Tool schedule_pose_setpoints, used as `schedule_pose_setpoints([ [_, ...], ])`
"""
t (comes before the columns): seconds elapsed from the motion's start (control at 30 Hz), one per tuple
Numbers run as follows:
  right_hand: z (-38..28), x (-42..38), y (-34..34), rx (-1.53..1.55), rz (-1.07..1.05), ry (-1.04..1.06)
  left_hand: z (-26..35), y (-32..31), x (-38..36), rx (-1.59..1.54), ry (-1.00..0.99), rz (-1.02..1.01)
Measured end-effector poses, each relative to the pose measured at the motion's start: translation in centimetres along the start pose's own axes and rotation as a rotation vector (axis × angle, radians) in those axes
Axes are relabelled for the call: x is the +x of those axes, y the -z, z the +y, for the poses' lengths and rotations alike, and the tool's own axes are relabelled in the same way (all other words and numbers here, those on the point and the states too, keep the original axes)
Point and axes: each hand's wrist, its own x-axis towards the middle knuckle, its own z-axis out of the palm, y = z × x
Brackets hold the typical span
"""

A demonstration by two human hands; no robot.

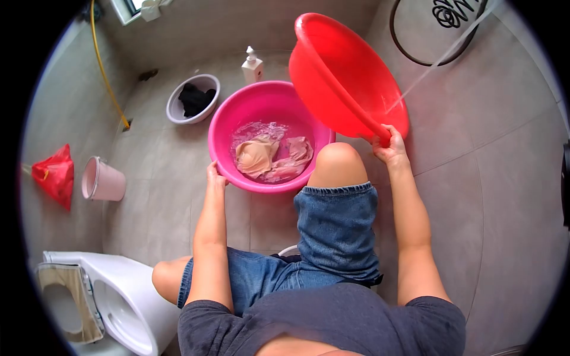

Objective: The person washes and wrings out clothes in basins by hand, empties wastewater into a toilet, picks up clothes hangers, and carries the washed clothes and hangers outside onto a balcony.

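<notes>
My right hand (390,147) grips the near rim of a red basin (350,65), which is tilted with its far side raised and overlaps the right edge of a pink basin (222,130). Around the near left rim of the pink basin, my left hand (217,174) is closed. Inside the pink basin, a beige cloth (256,155) and a pinkish cloth (294,160) lie in shallow, rippled water. A thin pale streak, seemingly water, slants from the upper right to the red basin.
Behind the basins stand a white pump bottle (252,67) and a small pale bowl (172,110) with black cloth (195,99). At left are a pink bucket (104,180), a red bag (56,177) and a white toilet (142,302). A yellow hose (102,62) hangs behind.
</notes>
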Motion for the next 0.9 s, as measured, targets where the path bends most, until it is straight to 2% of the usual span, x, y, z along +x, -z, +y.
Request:
schedule_pose_setpoints([
  [0.07, -0.6, 1.3, 1.3, -0.014, -0.002, 0.01, 1.3, 1.9, -2.1, 0.061, -0.041, 0.065],
  [0.13, -1.1, 3.2, 3.5, -0.011, 0.05, 0.081, 3.2, 6.1, -1.1, 0.075, -0.057, 0.025],
  [0.3, -2.1, 7.6, 8.5, -0.039, 0.123, 0.108, 5.0, 9.5, -7.1, 0.039, -0.068, 0.273],
  [0.4, -2.5, 10.0, 11.8, -0.028, 0.161, 0.076, 5.9, 12.6, -8.9, 0.061, -0.076, 0.355],
  [0.53, -1.9, 12.9, 15.2, -0.024, 0.184, 0.066, 6.3, 14.6, -11.9, -0.017, -0.133, 0.405],
  [0.73, 0.3, 16.3, 19.4, -0.012, 0.2, 0.074, 7.2, 19.4, -12.2, 0.038, -0.196, 0.515],
  [0.9, 2.0, 18.2, 22.0, -0.044, 0.259, 0.103, 8.2, 22.1, -11.9, 0.177, -0.232, 0.485],
])
